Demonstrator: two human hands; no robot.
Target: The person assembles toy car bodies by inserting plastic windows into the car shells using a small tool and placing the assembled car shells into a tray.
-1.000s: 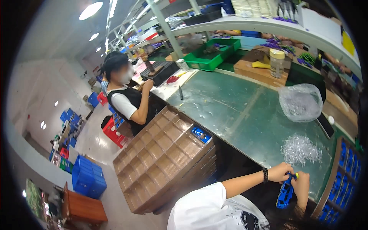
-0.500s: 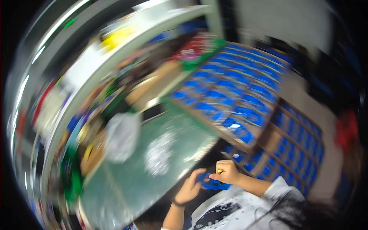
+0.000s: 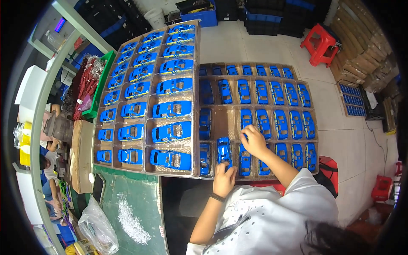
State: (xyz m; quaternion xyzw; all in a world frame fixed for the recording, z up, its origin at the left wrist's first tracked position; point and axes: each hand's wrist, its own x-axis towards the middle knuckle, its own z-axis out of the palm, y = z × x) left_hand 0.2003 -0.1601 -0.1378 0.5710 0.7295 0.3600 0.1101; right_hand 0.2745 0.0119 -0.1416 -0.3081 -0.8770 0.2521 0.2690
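Observation:
My left hand [image 3: 224,180] grips the near end of a blue toy car body [image 3: 223,149]. That body is held over the lower brown compartment tray [image 3: 225,120], beside an empty-looking stretch of it. To its right, my right hand [image 3: 254,141] has its fingers pinched together at the near end of another blue car body [image 3: 246,119] lying in the tray. Whatever those fingers hold is hidden. Rows of similar blue bodies, some with yellow stripes, fill other compartments around both hands.
A higher tray of blue car bodies [image 3: 171,109] stands at the left, on the green table [image 3: 140,187]. A phone [image 3: 98,188], a clear plastic bag [image 3: 97,225] and clear small pieces [image 3: 131,221] lie there. A red stool [image 3: 319,45] stands on the floor at far right.
The view has swung toward the trays and is sharper. My hands, earlier together at a blue piece, are now apart over the lower tray. The yellow item in my right hand no longer shows.

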